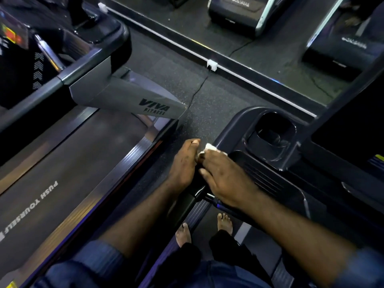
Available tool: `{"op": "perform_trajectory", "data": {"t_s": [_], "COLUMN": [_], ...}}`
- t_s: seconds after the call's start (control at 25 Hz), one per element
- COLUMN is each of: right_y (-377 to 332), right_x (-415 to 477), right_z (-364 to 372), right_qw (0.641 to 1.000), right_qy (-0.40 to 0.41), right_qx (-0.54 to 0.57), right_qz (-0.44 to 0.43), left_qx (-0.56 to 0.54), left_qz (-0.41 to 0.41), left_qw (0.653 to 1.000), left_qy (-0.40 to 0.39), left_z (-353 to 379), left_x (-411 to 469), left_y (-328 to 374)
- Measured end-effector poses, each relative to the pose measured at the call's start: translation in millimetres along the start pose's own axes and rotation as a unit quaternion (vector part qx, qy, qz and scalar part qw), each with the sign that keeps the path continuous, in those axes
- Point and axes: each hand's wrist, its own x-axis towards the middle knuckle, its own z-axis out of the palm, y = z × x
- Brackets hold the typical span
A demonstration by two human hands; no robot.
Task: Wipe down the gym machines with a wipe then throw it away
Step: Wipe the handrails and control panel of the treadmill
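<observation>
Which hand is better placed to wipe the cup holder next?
Probably right. The right hand holds the wipe on the console edge, nearer the cup holder. The left hand is at the outer side, farther away.

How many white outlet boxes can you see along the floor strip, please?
2. One outlet box sits mid-strip, with a black cable running from it; a second outlet box sits top left, beyond the left treadmill. Others may be hidden.
</observation>
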Motion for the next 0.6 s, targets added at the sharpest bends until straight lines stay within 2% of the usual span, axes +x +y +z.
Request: {"op": "perform_trajectory", "data": {"t_s": [0.08,0.2,0.28,0.32,0.48,0.6], "right_y": [22,69,69,60,30,76], "right_x": [-2,54,77,76,22,46], "right_z": [-6,-21,-25,-22,-6,-21], "right_qw": [1.000,0.983,0.974,0.975,0.993,0.985], "right_qy": [0.026,0.091,0.083,0.081,0.086,0.123], "right_qx": [-0.006,-0.079,-0.079,-0.071,-0.041,-0.061], "right_qz": [0.004,0.136,0.195,0.196,0.075,0.101], "left_qx": [0.001,0.015,0.031,0.037,0.030,0.037], "left_qz": [-0.006,-0.003,0.014,0.027,0.017,0.012], "left_qw": [1.000,1.000,0.999,0.999,0.999,0.999], "left_qy": [-0.014,-0.021,-0.023,-0.027,-0.016,-0.018], "left_z": [3,15,23,27,38,42], "left_x": [8,24,30,31,35,45], "left_y": [6,12,19,21,28,36]}}
